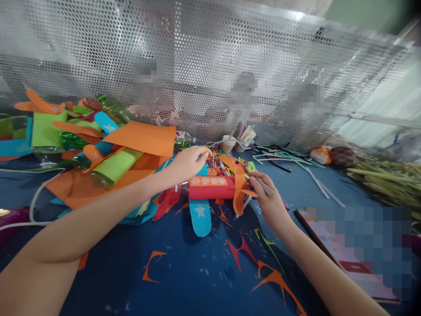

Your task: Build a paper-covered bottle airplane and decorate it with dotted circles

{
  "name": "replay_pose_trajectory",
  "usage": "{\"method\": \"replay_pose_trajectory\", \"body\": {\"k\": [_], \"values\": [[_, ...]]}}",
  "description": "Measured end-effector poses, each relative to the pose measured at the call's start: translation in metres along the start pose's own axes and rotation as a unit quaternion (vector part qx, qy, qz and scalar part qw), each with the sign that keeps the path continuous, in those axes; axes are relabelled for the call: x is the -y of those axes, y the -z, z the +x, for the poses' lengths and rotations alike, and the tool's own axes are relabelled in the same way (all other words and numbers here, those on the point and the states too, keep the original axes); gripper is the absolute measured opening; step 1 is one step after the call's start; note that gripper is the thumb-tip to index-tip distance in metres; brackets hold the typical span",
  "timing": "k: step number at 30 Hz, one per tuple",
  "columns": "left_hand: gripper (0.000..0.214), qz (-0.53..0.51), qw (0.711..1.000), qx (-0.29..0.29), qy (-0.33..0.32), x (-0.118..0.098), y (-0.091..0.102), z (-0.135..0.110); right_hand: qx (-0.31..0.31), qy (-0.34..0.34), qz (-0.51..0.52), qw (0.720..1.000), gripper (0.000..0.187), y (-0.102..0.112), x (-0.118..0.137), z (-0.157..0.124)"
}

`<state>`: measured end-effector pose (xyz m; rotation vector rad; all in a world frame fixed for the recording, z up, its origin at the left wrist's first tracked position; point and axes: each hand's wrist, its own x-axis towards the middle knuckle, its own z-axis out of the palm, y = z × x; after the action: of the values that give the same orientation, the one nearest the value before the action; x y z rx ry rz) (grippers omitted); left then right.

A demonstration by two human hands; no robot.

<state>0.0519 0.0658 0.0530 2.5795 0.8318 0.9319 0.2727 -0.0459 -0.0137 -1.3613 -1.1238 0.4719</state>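
A toy plane made from a plastic bottle lies on the blue table, its body wrapped in red paper (212, 192) with a strip of pale circles. Its blue paper wing (200, 219) carries a white star, and an orange paper propeller (240, 193) sits at its right end. My left hand (190, 164) is over the plane's left part, fingers curled together; whatever they may hold is too small to make out. Beside the propeller, my right hand (271, 202) is closed around a slim grey-brown stick-like tool (265, 188), its exact kind unclear.
Bottles and planes in coloured paper, one lime green (118, 166), pile up at left with orange sheets (144, 137). Paper scraps (241, 252) litter the table (190, 294). A tablet (348, 259) lies right; cups of pens (245, 139) stand before a perforated metal screen (210, 52).
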Motion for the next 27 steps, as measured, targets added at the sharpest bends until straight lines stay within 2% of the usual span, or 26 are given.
{"method": "replay_pose_trajectory", "body": {"k": [4, 8, 11, 14, 18, 23, 25, 27], "values": [[0.032, 0.031, 0.999, 0.004, -0.043, -0.008, -0.006, -0.007, 0.019, 0.026, -0.01, 0.999, 0.024, 0.0, 0.001, 0.0], [0.027, 0.094, 0.99, 0.027, -0.099, -0.025, -0.014, -0.022, 0.019, -0.01, -0.011, 1.0, 0.028, -0.002, 0.003, -0.001], [0.027, 0.177, 0.97, 0.054, -0.155, -0.036, -0.02, -0.032, 0.02, -0.023, 0.002, 1.0, 0.028, -0.003, 0.005, -0.002], [0.036, 0.24, 0.947, 0.072, -0.199, -0.038, -0.027, -0.035, 0.018, -0.041, 0.027, 0.999, 0.029, -0.004, 0.007, -0.003], [0.04, 0.283, 0.933, 0.09, -0.204, -0.032, -0.036, -0.029, 0.013, -0.05, 0.055, 0.997, 0.03, -0.004, 0.007, -0.003], [0.043, 0.296, 0.933, 0.083, -0.185, -0.028, -0.044, -0.025, -0.077, -0.01, 0.082, 0.994, 0.026, 0.001, 0.016, -0.003], [0.041, 0.306, 0.93, 0.069, -0.191, -0.027, -0.048, -0.028, -0.105, 0.032, 0.106, 0.988, 0.016, 0.003, 0.022, -0.005], [0.037, 0.315, 0.925, 0.054, -0.204, -0.026, -0.053, -0.031, -0.105, 0.073, 0.11, 0.986, 0.006, 0.003, 0.028, -0.009]]}}
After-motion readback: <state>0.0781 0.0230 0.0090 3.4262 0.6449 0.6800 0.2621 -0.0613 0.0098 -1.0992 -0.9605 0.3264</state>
